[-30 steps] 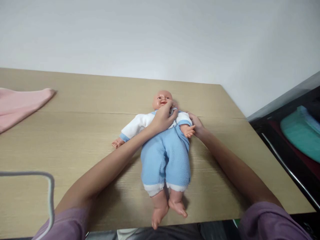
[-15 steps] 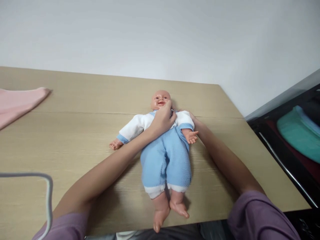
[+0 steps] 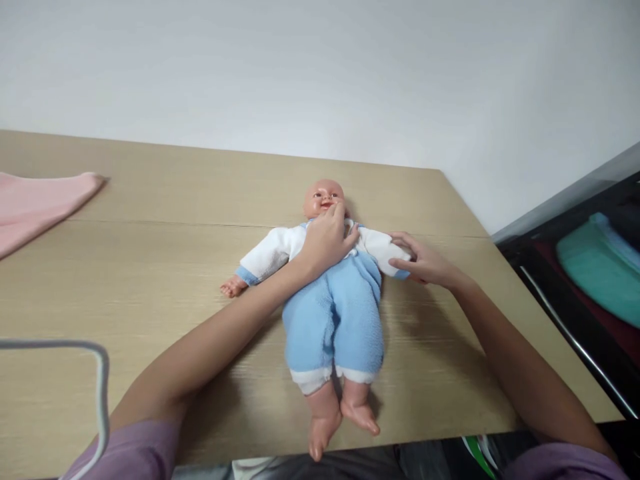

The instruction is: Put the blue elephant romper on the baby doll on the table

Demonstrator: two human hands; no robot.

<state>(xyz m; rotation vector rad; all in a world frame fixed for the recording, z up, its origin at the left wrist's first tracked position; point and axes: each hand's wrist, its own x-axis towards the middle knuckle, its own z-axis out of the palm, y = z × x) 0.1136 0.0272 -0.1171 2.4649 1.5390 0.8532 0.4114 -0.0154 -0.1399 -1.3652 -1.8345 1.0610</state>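
Note:
A baby doll (image 3: pixel 333 320) with a bald head lies on its back, feet toward me, dressed in a blue and white outfit. My left hand (image 3: pixel 327 237) is closed at its collar, just under the chin, with the fingertips by the mouth. Part of the neckline is hidden beneath that hand. At the doll's arm on the right, my right hand (image 3: pixel 423 261) has its thumb and fingers around the white sleeve (image 3: pixel 383 250) near the blue cuff. The doll's hand on that side is mostly hidden.
The doll lies on a wooden table (image 3: pixel 165 267) against a pale wall. Pink cloth (image 3: pixel 40 203) lies at the far left. A white cable (image 3: pixel 103 380) loops in the left foreground. To the right, a green item (image 3: pixel 597 270) rests in a dark container.
My right hand has come out from behind the doll's shoulder and onto its sleeve, moving that arm outward. My left hand stays at the collar.

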